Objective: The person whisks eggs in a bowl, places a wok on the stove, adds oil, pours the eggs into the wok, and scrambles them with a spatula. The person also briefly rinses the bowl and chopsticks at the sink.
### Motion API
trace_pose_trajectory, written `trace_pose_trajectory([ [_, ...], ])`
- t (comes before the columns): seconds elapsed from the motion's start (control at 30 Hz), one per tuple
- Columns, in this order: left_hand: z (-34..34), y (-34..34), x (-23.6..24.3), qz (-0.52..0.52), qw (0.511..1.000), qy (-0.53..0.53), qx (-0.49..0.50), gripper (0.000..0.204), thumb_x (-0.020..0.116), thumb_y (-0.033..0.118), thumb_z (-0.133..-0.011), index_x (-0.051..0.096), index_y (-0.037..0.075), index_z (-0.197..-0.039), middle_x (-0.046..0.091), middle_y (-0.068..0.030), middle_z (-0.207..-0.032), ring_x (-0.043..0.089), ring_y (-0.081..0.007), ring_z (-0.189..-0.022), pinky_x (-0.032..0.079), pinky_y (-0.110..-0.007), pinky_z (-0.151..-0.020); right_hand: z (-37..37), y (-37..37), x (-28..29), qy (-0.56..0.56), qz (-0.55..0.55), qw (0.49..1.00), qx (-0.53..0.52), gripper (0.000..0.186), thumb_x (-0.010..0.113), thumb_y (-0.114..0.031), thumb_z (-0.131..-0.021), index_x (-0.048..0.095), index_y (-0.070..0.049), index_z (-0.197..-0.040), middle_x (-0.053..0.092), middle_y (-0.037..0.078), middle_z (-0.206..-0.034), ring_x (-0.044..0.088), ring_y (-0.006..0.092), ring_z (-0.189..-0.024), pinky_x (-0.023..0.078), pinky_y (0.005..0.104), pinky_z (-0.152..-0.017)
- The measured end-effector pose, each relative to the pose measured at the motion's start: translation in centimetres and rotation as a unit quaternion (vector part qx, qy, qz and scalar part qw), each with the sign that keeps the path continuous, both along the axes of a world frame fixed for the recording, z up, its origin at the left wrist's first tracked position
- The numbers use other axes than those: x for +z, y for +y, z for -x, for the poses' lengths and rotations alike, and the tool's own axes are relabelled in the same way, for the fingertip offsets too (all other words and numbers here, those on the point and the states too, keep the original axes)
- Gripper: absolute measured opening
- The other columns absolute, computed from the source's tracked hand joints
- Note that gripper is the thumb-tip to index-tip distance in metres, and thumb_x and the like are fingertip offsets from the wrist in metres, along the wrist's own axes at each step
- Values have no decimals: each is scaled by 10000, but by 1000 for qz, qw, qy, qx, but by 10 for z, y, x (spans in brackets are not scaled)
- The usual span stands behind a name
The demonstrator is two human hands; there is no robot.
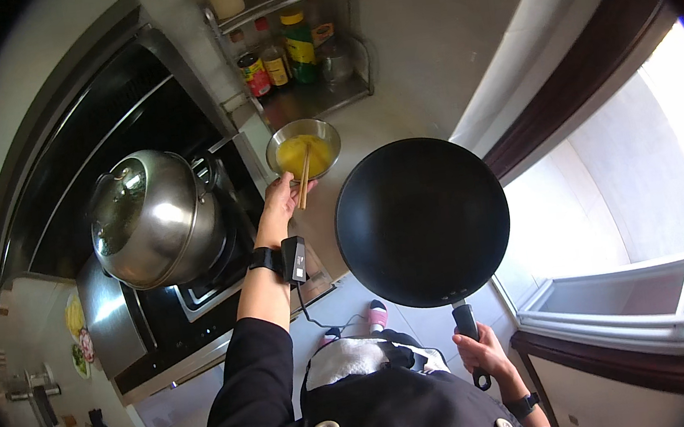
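My left hand (278, 199) reaches forward and grips the near edge of a metal bowl (335, 140) on the counter by the stove. Yellow liquid that looks like beaten egg (292, 149) fills part of it. A pair of wooden chopsticks (305, 182) leans in the bowl, its ends sticking out over the near rim beside my fingers. Lower right, my right hand (484, 352) is wrapped around the black handle of a frying pan (422, 221). The pan is raised in front of me, its dark inside facing up with nothing in it.
A large lidded steel pot (161, 221) stands on the stove (196, 335) at left. A corner rack (312, 103) with bottles and jars rises behind the bowl. Plates of food (77, 328) sit far left. At right is a window with a white frame (619, 275).
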State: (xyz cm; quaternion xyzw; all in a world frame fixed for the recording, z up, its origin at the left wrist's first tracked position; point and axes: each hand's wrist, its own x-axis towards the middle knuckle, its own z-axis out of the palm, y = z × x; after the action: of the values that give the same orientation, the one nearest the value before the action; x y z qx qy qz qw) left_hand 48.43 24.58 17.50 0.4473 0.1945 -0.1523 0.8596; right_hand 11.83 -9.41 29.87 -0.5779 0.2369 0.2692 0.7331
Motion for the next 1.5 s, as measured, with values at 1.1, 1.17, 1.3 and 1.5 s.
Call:
trace_pose_trajectory([
  [1.1, 279, 138, 152, -280, 953, -29, -115, 416, 413, 303, -1004, 544, -37, -1205, 618, -190, -1160, 647, -271, -999, 525, -343, -875, -96, -35, 72, -178, 485, 821, 245, 275, 527, -166, -953, 565, 4, -1167, 687, 156, -962, 685, 246, -829, 560, 344, -711],
  [1.17, 295, 178, 162, -310, 949, -33, -44, 403, 416, 296, -1003, 557, -32, -1190, 632, -185, -1135, 656, -266, -979, 527, -340, -869, -94, 5, 100, -244, 494, 813, 188, 263, 500, -166, -965, 578, -7, -1160, 687, 158, -957, 688, 242, -806, 571, 380, -700],
  [1.3, 311, 262, 166, -326, 938, -14, 120, 414, 462, 301, -984, 540, -49, -1191, 622, -208, -1134, 654, -273, -969, 521, -331, -864, -78, 105, 122, -298, 388, 859, 154, 321, 461, -256, -985, 620, -6, -1108, 685, 158, -945, 688, 247, -803, 575, 397, -713],
  [1.5, 284, 375, 150, -325, 923, -80, 191, 425, 509, 305, -964, 547, -43, -1205, 622, -191, -1141, 630, -237, -997, 507, -329, -884, -97, 246, 91, -354, 249, 899, 70, 353, 512, -318, -961, 625, -29, -1131, 658, 138, -1093, 641, 249, -1031, 526, 408, -872],
])
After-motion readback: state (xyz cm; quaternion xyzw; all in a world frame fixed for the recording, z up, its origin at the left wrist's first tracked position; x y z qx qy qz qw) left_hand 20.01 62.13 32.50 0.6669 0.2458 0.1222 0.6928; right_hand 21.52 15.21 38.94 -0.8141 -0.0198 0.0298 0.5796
